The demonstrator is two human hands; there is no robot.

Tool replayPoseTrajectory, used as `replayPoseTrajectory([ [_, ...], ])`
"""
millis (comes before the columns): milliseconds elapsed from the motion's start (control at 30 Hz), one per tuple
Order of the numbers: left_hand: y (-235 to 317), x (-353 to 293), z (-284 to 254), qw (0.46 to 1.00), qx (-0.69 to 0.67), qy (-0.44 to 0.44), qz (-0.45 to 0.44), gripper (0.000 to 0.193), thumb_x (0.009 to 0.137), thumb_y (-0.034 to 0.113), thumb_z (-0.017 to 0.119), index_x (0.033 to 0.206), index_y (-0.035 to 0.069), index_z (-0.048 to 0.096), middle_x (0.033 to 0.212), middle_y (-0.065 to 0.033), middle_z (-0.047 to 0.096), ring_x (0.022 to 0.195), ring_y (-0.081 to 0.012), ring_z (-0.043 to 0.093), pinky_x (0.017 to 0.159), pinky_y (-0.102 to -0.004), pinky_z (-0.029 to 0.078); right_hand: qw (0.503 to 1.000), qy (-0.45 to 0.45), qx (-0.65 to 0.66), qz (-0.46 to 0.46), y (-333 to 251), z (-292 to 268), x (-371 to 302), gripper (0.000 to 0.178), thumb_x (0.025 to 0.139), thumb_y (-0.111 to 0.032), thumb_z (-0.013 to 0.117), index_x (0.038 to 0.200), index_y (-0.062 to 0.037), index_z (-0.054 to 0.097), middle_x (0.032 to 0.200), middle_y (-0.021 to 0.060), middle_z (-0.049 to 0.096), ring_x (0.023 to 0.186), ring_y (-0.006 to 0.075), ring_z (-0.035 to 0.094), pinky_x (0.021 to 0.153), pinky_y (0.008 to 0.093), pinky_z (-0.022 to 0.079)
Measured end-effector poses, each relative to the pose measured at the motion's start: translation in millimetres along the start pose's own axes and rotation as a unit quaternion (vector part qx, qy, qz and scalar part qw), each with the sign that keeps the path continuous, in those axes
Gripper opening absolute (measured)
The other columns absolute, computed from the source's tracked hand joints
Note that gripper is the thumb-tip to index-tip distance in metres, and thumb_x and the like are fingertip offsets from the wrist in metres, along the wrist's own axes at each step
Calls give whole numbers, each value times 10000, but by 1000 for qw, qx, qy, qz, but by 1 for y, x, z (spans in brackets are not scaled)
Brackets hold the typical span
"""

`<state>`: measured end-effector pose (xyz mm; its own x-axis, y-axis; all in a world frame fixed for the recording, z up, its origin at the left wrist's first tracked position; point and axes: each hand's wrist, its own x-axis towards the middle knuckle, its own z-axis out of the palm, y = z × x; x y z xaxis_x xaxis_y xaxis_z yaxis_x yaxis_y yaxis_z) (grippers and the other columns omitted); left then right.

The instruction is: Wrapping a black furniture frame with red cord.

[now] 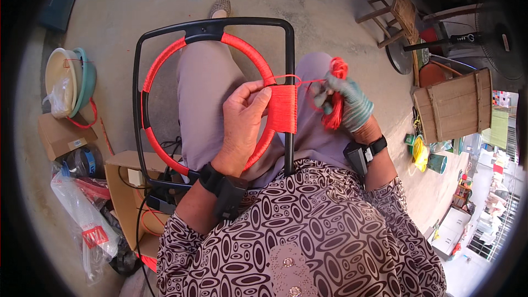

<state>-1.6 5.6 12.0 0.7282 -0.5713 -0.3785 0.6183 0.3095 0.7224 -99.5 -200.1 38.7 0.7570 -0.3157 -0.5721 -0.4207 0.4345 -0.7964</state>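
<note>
A black rectangular frame (290,49) with rounded corners rests across my lap. Inside it sits a ring (250,54) closely wound with red cord, with black parts showing between wound stretches. At the right, a wide band of red cord (283,111) spans the ring and the frame's side bar. My left hand (242,121), bare, is closed on the ring beside this band, thumb on top. My right hand (349,102), in a grey-green glove, is closed around a bundle of red cord (333,118). A strand (309,81) runs from the bundle to the band's upper end.
An open cardboard box (124,198) stands at the left, near plastic bags (82,214) and nested basins (60,80). At the right are a wooden stool (404,11), a fan (467,38), a wooden crate (454,107) and a small bucket (437,163).
</note>
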Motion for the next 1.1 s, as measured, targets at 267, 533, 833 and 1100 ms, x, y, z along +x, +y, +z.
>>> replayPoseTrajectory([
  [267, -6, 0, 1, 999, 33, -9, -6, 190, 892, 80, 634, 1057, -7, 596, 884, -41, 669, 761, -72, 627, 699, -219, 510, 980, -71, 157, -100, -13, 28, -2, 299, 929, -349, 568, 799, -93, 481, 645, 67, 531, 480, 141, 457, 450, 250, 392],
  [533, -11, 4, -7, 995, 97, -19, -26, 198, 899, 95, 630, 1063, -11, 591, 895, -46, 673, 792, -83, 639, 699, -216, 513, 991, -41, 61, -108, -15, 38, -19, 332, 922, -367, 583, 773, -92, 475, 615, 18, 452, 450, 100, 382, 433, 239, 342],
  [833, -1, -2, 3, 982, 10, -144, -125, 286, 955, 175, 546, 1165, -18, 534, 1015, -123, 643, 878, -205, 659, 796, -324, 533, 951, 102, 263, -129, 1, -169, -6, 275, 947, -374, 547, 943, -98, 559, 712, -26, 549, 540, 72, 496, 473, 224, 403],
  [1100, -3, -5, 8, 974, 18, -191, -123, 292, 962, 201, 536, 1154, -20, 535, 1006, -131, 644, 890, -206, 653, 822, -331, 526, 870, 240, 324, -284, 42, -377, -87, 350, 939, -384, 519, 716, -117, 479, 652, 16, 516, 624, 211, 497, 705, 403, 487],
])
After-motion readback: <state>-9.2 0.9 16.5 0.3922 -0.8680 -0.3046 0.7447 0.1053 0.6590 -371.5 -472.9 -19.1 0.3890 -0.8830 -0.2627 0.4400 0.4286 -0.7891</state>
